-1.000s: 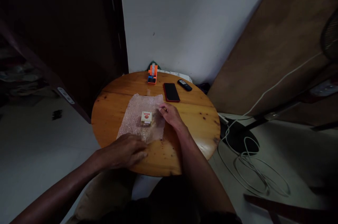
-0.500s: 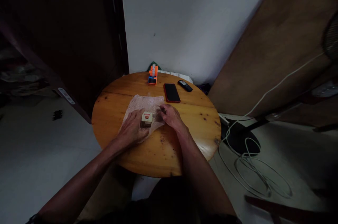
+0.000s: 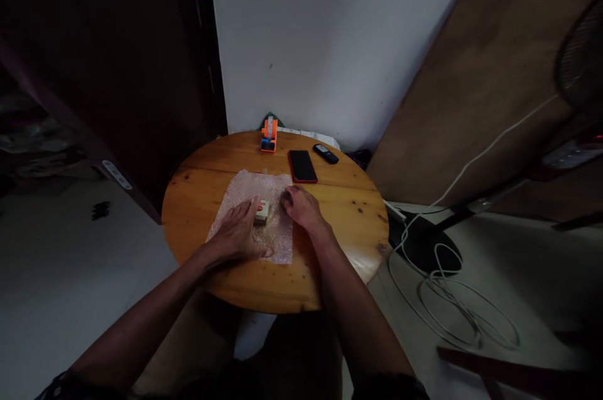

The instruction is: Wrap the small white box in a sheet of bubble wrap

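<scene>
A sheet of bubble wrap [image 3: 282,243] lies spread on the round wooden table. On it sits a small pale box [image 3: 262,210] with a red mark on top, partly covered by my left hand. My left hand [image 3: 238,230] rests palm down on the wrap, fingers stretched along the box's left side and thumb spread toward the near edge. At the sheet's right edge is my right hand [image 3: 302,206], its fingers curled and pinching the wrap there. The fingertips of that hand are partly hidden.
Toward the back of the table [image 3: 343,224] stand an orange tape dispenser [image 3: 269,135], a dark phone with a red edge [image 3: 303,166] and a black handset [image 3: 325,153]. A white wall [image 3: 301,42] rises behind. On the floor at right are a fan base [image 3: 426,249] and a looped cable [image 3: 452,299].
The wrap's near right corner, gathered up before, now lies flat on the table. My left hand has shifted over the box, covering more of it, and its thumb has spread nearer the wrap's front edge.
</scene>
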Action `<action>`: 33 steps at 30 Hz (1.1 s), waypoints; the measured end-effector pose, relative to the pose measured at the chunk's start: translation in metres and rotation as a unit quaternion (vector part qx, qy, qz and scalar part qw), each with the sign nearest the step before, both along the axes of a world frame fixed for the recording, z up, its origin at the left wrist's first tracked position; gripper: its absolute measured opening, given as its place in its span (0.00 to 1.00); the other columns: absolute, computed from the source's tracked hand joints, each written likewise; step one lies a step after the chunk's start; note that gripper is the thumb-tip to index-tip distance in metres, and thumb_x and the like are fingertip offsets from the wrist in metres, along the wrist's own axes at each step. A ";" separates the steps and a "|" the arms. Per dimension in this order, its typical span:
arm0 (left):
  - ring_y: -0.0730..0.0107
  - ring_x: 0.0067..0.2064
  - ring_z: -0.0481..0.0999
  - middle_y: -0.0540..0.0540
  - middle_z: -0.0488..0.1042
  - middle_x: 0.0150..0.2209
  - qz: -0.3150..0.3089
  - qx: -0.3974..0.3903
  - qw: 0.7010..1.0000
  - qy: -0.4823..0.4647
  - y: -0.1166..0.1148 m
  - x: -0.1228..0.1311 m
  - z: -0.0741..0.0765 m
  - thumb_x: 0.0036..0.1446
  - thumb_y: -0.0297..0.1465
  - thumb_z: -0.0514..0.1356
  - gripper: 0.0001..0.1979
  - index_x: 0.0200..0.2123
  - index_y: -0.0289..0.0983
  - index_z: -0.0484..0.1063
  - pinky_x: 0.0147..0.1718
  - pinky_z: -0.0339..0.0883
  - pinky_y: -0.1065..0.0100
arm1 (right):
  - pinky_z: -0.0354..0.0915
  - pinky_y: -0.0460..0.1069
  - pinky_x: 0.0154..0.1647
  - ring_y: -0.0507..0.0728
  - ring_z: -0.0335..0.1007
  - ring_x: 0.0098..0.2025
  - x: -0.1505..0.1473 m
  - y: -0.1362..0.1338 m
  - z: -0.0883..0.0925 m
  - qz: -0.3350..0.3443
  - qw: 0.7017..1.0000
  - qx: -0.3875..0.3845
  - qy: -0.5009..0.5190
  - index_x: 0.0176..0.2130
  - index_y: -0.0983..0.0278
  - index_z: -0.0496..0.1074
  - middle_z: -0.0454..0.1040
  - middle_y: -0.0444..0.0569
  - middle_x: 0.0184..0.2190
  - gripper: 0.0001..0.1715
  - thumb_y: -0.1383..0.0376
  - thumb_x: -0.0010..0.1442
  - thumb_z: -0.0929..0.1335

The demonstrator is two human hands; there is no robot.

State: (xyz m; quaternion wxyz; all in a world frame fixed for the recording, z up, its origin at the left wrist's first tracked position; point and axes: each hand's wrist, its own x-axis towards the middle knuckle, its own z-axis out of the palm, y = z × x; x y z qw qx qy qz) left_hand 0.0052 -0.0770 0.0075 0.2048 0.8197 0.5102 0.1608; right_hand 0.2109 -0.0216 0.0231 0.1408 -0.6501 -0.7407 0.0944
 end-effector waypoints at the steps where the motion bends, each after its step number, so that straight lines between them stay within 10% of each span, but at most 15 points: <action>1: 0.33 0.70 0.53 0.25 0.53 0.70 -0.003 -0.007 1.000 0.006 0.001 0.000 0.001 0.37 0.45 0.71 0.63 0.72 0.32 0.45 0.67 0.48 0.41 | 0.66 0.53 0.49 0.63 0.73 0.52 -0.002 0.000 -0.001 -0.006 1.000 0.009 -0.005 0.54 0.63 0.73 0.75 0.59 0.55 0.19 0.66 0.63 0.65; 9: 0.37 0.72 0.49 0.26 0.51 0.70 -0.001 0.011 0.999 -0.033 -0.002 -0.002 -0.008 0.39 0.45 0.71 0.65 0.72 0.31 0.40 0.68 0.43 0.43 | 0.67 0.55 0.48 0.65 0.74 0.52 0.000 -0.001 0.004 -0.025 1.000 0.002 0.001 0.50 0.62 0.76 0.78 0.58 0.51 0.16 0.64 0.65 0.65; 16: 0.37 0.72 0.48 0.29 0.49 0.71 -0.001 0.012 0.999 -0.046 -0.003 -0.001 -0.008 0.37 0.48 0.72 0.68 0.73 0.35 0.37 0.68 0.44 0.42 | 0.62 0.56 0.58 0.67 0.68 0.60 -0.013 -0.025 0.046 0.172 0.980 -0.067 -0.067 0.64 0.68 0.62 0.71 0.62 0.60 0.39 0.58 0.58 0.71; 25: 0.42 0.73 0.46 0.28 0.48 0.72 -0.015 0.021 1.000 -0.011 -0.003 0.001 -0.007 0.40 0.48 0.71 0.64 0.73 0.32 0.40 0.69 0.40 0.47 | 0.62 0.58 0.53 0.69 0.70 0.56 -0.012 -0.030 0.045 0.046 0.971 -0.091 -0.216 0.55 0.69 0.72 0.77 0.64 0.51 0.24 0.59 0.69 0.60; 33: 0.40 0.73 0.45 0.28 0.48 0.72 -0.019 0.026 0.999 -0.014 0.000 0.002 -0.013 0.39 0.49 0.71 0.66 0.73 0.35 0.39 0.69 0.39 0.44 | 0.59 0.62 0.59 0.69 0.61 0.63 -0.030 -0.058 0.055 0.128 0.975 -0.015 -0.183 0.60 0.66 0.67 0.68 0.59 0.62 0.30 0.58 0.63 0.69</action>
